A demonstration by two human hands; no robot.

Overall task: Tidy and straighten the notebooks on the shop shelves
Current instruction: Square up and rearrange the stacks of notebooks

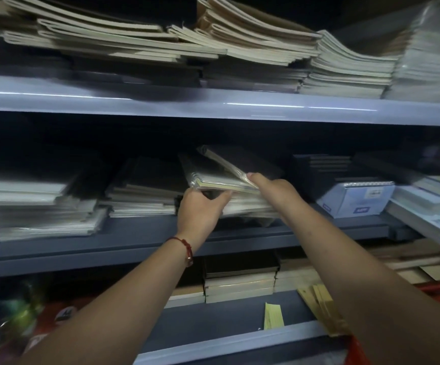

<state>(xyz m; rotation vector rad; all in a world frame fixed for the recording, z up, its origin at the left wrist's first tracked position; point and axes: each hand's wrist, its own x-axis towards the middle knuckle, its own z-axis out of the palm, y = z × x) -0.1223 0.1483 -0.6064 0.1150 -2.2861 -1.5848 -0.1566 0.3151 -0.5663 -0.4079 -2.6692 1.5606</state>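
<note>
On the middle shelf (145, 233) a small stack of plastic-wrapped dark-covered notebooks (213, 175) is lifted at its front, tilted up above the pile (250, 206) beneath. My left hand (200, 209) grips the stack's front left corner from below, thumb curled under it. My right hand (274, 188) pinches the front right edge of the top notebooks. The view is blurred.
More notebook piles lie left (37, 206) and centre-left (145, 196) on the same shelf; a white spiral pad (358, 198) stands to the right. The upper shelf (213, 106) carries sagging cream notebook stacks (240, 38). The lower shelf holds dark and tan books (240, 280) and yellow strips (321, 309).
</note>
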